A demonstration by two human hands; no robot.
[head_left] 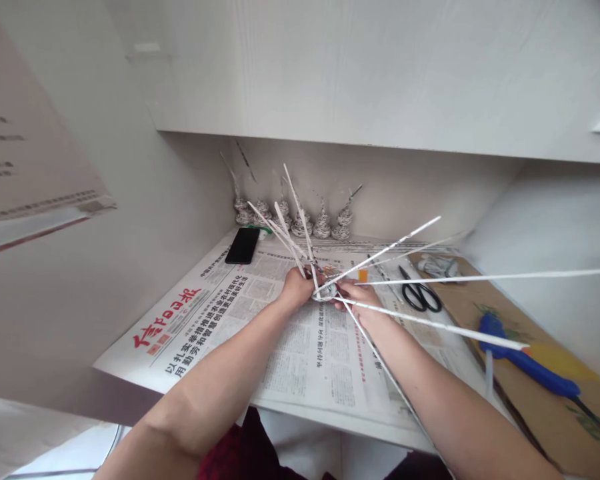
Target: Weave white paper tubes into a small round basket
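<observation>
Small, round, grey-white woven paper piece (325, 292): held over the white worktop (330, 419). Long, thin, white paper rods (390, 250): radiating from the piece. Left hand (298, 287): grip closed on its left rim. Right hand (357, 297): grip closed at its right edge, fingertips partly hidden. Black scissors (422, 295): right of the piece. Step, apparently: weaving rods round. Next move probably calls for steady left hold, right bending one rod past its neighbour.
</observation>
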